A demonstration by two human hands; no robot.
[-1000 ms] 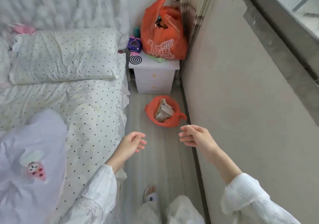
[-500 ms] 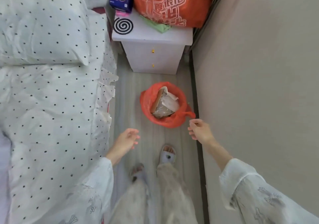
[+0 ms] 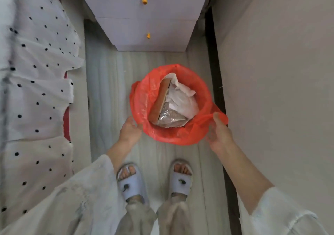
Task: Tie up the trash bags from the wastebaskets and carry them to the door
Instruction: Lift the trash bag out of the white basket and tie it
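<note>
An orange trash bag (image 3: 173, 135) lining a wastebasket on the floor (image 3: 108, 90) between bed (image 3: 36, 90) and wall, as the left hand (image 3: 129, 131) and right hand (image 3: 219, 135) grasp its rim; gathering the edges for tying appears next.

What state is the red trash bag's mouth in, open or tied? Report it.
Open. The red trash bag is spread wide, untied; trash shows inside.

The red bag (image 3: 173, 137) is covering the wastebasket completely. The nightstand (image 3: 144, 17) is running off the top edge. The left hand's (image 3: 129, 131) fingertips are disappearing behind the bag's rim.
</note>
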